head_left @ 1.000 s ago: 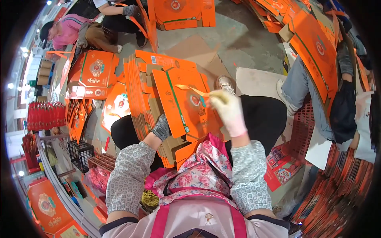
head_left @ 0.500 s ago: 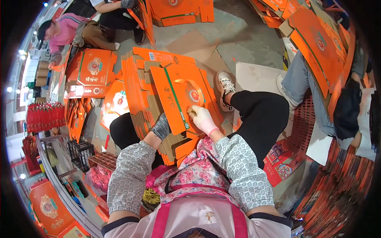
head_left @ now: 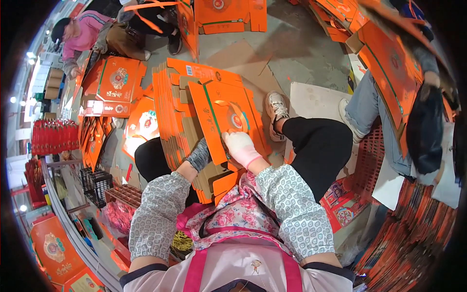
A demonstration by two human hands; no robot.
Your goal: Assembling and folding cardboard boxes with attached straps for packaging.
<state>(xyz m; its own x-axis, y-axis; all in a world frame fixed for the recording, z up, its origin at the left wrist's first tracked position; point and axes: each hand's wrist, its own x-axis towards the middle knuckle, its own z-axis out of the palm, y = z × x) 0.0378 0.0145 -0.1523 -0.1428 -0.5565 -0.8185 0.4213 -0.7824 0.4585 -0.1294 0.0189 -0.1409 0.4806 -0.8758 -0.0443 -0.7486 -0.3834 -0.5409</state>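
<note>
A flat orange carton panel point(head_left: 214, 109) with a green stripe and a ribbon handle point(head_left: 237, 108) lies tilted on top of a stack of folded orange cartons point(head_left: 171, 117) between my knees. My left hand point(head_left: 198, 155), in a grey knit glove, reaches under the panel's left edge, its fingers hidden behind it. On the panel's face rests my right hand point(head_left: 240, 148), in a white glove with a pink cuff. Its fingers are curled closed near the lower end of the ribbon; whatever they pinch is hidden.
More orange cartons point(head_left: 116, 80) lie at left, near a person in pink point(head_left: 90, 31). A black crate point(head_left: 93, 185) stands lower left, a red crate point(head_left: 369, 158) right. Another person's leg point(head_left: 366, 109) is close by, with a large carton pile point(head_left: 404, 233) at lower right.
My right hand has shifted left across the panel, fingers now more curled. My left hand stays under the edge. At far right, a co-worker's arm and carton have moved.
</note>
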